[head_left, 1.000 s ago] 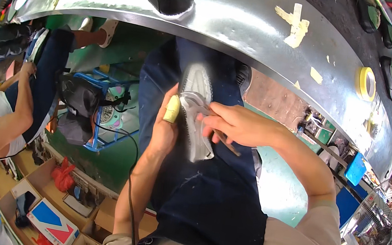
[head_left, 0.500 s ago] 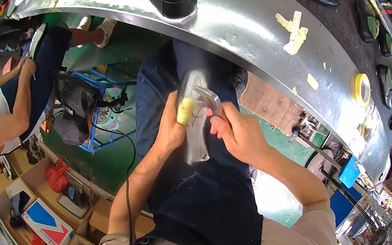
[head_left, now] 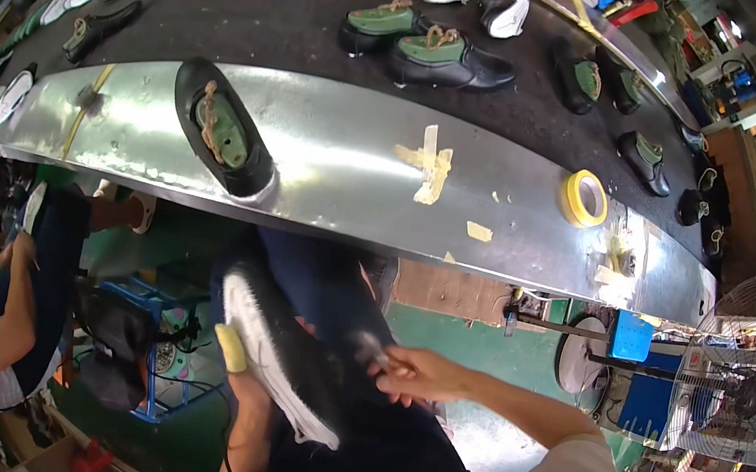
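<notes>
My left hand grips a black shoe from its left side, over my lap. The shoe is tilted, its white sole turned to the left and its toe pointing away from me. A yellow wrap covers my left thumb. To the right of the shoe, my right hand is closed around pincers, smeared by motion and apart from the shoe. The heads of the pincers are too blurred to tell whether they are open.
Ahead runs a metal bench edge with a black shoe on a green last and a yellow tape roll. Beyond, several shoes and white soles lie on a dark belt. A co-worker sits left; a fan stands right.
The shoe has turned from sole up onto its side. My right hand has drawn the pincers off the sole toward the right. The view has tilted up, showing more of the belt.
</notes>
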A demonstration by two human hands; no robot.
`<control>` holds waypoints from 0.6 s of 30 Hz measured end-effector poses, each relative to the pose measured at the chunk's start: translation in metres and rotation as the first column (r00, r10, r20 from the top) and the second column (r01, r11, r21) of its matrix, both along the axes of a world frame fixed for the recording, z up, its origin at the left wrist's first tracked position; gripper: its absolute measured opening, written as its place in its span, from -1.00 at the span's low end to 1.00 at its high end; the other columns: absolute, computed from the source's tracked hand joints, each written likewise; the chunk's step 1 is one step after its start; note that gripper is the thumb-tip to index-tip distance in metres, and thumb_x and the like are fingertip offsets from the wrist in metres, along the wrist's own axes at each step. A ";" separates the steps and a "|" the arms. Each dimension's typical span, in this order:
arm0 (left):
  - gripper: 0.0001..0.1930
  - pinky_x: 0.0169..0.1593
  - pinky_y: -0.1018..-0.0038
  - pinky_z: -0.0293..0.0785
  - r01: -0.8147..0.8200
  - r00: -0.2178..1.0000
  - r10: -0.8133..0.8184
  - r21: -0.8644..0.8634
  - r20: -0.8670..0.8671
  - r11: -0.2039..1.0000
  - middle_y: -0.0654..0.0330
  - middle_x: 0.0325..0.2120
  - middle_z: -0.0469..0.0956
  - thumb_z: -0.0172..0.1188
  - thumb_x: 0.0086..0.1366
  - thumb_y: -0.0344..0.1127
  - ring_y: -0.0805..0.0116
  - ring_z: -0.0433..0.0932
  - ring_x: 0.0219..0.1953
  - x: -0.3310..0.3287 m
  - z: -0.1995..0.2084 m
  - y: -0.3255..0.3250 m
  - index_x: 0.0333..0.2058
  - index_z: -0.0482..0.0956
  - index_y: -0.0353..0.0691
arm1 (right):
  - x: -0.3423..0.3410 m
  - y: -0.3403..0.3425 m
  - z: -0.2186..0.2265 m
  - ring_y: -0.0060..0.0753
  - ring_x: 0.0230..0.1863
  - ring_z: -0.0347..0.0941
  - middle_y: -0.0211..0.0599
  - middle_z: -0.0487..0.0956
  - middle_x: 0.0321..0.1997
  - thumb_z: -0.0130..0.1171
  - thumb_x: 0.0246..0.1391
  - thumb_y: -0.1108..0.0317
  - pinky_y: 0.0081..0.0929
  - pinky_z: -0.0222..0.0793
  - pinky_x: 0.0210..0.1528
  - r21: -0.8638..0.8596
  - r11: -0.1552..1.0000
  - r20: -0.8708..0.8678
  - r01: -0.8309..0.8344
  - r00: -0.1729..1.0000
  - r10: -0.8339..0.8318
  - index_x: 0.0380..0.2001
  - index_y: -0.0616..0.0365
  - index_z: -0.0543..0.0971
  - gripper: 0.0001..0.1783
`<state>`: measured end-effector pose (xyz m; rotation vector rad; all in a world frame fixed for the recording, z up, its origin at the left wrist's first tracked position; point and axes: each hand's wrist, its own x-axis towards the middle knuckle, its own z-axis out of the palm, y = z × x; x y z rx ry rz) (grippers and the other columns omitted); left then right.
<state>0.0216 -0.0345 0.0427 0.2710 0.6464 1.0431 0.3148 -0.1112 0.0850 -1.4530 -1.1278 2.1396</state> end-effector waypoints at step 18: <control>-0.54 0.04 0.38 0.61 0.074 0.710 0.227 0.391 -0.667 0.917 -0.02 0.11 0.66 0.11 0.63 -0.22 0.27 0.73 -0.06 0.005 0.002 0.019 0.39 0.40 -0.25 | 0.324 0.184 0.091 -0.42 -0.35 0.66 -0.22 0.66 -0.32 0.48 0.06 -0.36 -0.35 0.56 -0.27 0.750 0.631 0.651 0.200 -0.057 -0.757 0.01 0.32 0.58 -0.12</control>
